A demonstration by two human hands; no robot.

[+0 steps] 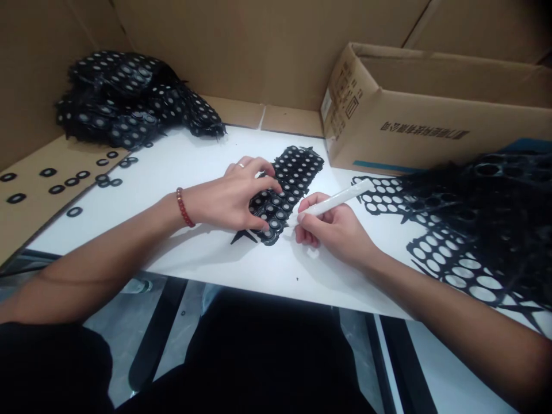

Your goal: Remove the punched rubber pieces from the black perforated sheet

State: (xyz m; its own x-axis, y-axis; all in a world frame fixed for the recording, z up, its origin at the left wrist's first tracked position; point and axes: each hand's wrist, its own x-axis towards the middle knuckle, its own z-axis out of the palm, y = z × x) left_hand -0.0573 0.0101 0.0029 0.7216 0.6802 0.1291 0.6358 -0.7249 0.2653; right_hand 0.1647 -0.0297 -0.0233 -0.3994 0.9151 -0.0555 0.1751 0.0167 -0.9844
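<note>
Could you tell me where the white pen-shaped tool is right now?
In the head view, the white pen-shaped tool is right of centre, held in the right hand, its tip at the black perforated sheet under the left hand.

Light even, moderately bright, from above; white glossy board tabletop (207,172) reads clean without hard glare. Soft shadow falls toward the viewer under the left hand (228,198) and forearm; a fainter one sits under the right hand (332,227). Near the tabletop's centre focus is sharp. Right of it, the pile of black punched-out perforated sheets (487,213) smears at the frame edge. Wide-angle bend curves the tabletop's near edge; brown cardboard back wall (259,46) dimmer.
</note>
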